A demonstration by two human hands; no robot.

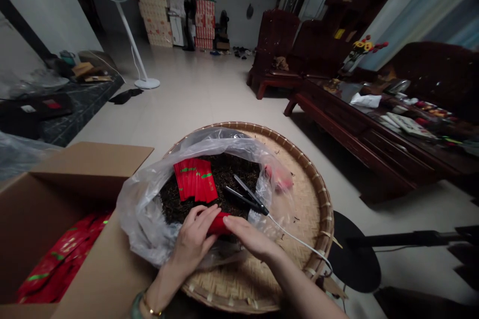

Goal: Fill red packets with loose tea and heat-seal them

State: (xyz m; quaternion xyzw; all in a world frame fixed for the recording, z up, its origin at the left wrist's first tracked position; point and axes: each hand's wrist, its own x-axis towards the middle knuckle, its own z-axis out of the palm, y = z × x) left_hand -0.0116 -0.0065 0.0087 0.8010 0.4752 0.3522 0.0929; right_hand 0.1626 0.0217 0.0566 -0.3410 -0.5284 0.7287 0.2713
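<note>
My left hand (194,239) and my right hand (250,237) both grip a small red packet (218,224) over the near edge of a clear plastic bag (149,199) filled with dark loose tea leaves (228,174). A stack of empty red packets (195,179) lies on the tea. A black clamp-style heat sealer (247,194) with a white cord (299,241) rests on the tea just beyond my right hand. The bag sits in a round woven bamboo tray (310,199).
An open cardboard box (48,199) at my left holds several filled red packets (60,259). A dark wooden table (374,129) with clutter stands to the right. A white standing fan (123,20) and stacked boxes (157,10) are farther back. A black round base (355,254) lies beside the tray.
</note>
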